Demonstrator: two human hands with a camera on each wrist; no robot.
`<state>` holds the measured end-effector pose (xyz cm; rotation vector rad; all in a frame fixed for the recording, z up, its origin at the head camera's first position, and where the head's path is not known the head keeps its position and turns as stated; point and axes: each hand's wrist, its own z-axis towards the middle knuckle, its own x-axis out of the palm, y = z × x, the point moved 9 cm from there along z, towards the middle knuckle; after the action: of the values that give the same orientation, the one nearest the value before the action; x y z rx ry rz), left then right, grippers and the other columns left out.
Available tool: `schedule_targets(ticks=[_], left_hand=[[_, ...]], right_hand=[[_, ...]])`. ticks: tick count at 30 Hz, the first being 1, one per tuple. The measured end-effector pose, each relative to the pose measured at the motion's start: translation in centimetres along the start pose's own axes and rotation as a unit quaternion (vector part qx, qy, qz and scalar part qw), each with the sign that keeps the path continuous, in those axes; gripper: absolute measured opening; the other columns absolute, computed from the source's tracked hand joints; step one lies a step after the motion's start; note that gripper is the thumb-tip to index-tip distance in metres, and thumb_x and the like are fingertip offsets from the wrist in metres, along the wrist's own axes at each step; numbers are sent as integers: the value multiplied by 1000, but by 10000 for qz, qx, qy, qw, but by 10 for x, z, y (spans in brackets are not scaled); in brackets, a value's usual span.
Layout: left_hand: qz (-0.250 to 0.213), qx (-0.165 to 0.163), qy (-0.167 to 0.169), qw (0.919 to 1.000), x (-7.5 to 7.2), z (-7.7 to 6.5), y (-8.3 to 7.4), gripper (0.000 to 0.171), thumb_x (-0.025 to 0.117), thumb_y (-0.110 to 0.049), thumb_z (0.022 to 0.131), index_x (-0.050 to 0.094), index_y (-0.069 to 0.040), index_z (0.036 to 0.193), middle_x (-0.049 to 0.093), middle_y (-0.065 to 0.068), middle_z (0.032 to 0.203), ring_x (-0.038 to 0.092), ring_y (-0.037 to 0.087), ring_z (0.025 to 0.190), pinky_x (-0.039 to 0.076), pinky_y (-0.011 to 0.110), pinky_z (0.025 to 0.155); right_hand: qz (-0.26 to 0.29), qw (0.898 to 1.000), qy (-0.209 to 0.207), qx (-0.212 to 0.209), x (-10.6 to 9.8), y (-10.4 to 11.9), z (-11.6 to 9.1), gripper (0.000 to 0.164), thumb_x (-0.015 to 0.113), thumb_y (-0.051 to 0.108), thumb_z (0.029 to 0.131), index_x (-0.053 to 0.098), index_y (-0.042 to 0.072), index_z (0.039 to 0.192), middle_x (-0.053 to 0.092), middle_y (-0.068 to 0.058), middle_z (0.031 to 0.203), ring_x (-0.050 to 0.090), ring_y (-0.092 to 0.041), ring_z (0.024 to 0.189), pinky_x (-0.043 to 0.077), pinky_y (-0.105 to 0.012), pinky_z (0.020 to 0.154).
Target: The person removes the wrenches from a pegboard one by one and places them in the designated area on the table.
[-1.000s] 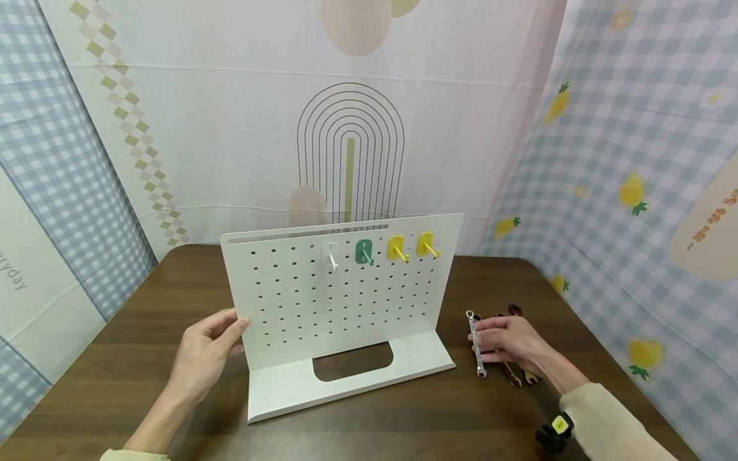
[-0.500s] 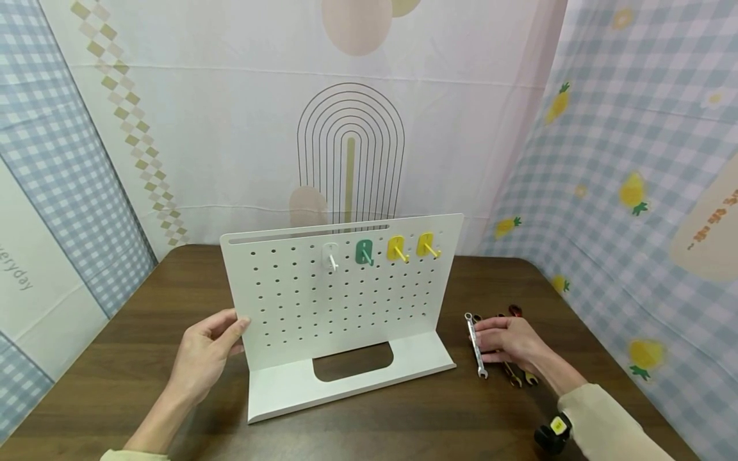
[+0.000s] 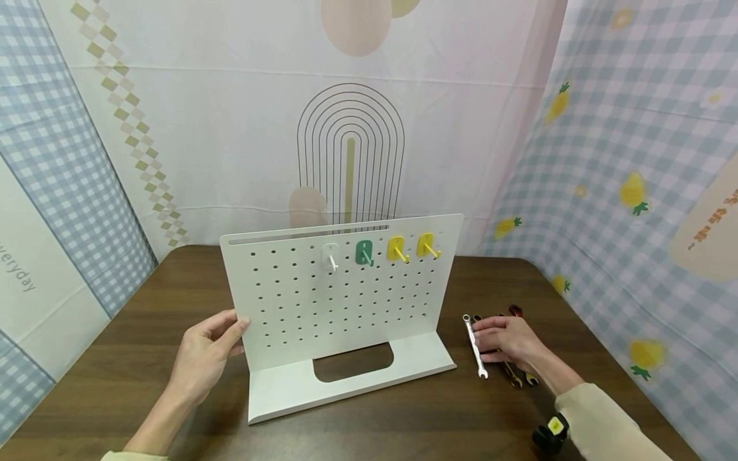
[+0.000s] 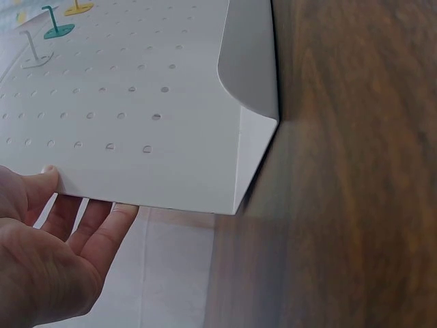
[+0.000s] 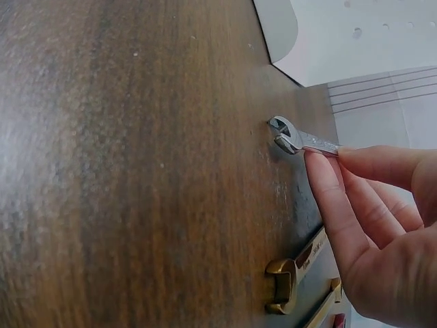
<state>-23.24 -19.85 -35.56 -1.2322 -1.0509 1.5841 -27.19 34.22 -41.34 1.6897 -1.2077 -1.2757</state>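
A white pegboard stand (image 3: 337,305) stands upright on the table. My left hand (image 3: 202,358) grips its left edge, thumb on the front face and fingers behind, as the left wrist view shows. To the stand's right, my right hand (image 3: 513,342) pinches a silver combination wrench (image 3: 476,351) between thumb and fingertips. The wrench's open end (image 5: 285,135) points toward the person and its ring end lies farther off. Whether it is lifted off the table is hard to tell. Partly under the right hand lie gold wrenches (image 5: 281,287) and a red one (image 3: 516,311).
Along the board's upper part sit a white hook (image 3: 330,255), a green hook (image 3: 364,251) and two yellow hooks, one left (image 3: 395,248) and one right (image 3: 425,244). A patterned curtain (image 3: 230,147) hangs behind the brown table (image 3: 190,275).
The silver wrench has tilted slightly, its ring end shifting left and toward the person. My left hand and the pegboard stand have stayed put.
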Motion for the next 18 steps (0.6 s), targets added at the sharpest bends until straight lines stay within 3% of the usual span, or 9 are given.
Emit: schedule_targets(ticks=[5, 18], left_hand=[[-35, -27, -22, 10000, 0, 0, 1, 30, 67, -19, 106, 71, 4, 125, 68, -8, 97, 62, -1, 89, 62, 19, 77], [-50, -53, -91, 9999, 0, 0, 1, 30, 68, -19, 106, 71, 6, 123, 65, -12, 92, 61, -1, 86, 62, 18, 76]], right_hand=[[-25, 10000, -59, -31, 1, 1, -1, 41, 71, -7, 92, 61, -13, 131, 77, -6, 103, 73, -17, 82, 67, -36, 70], [-266, 9991, -317, -27, 0, 2, -1, 39, 72, -8, 90, 62, -13, 127, 76, -7, 97, 71, -18, 80, 66, -36, 69]])
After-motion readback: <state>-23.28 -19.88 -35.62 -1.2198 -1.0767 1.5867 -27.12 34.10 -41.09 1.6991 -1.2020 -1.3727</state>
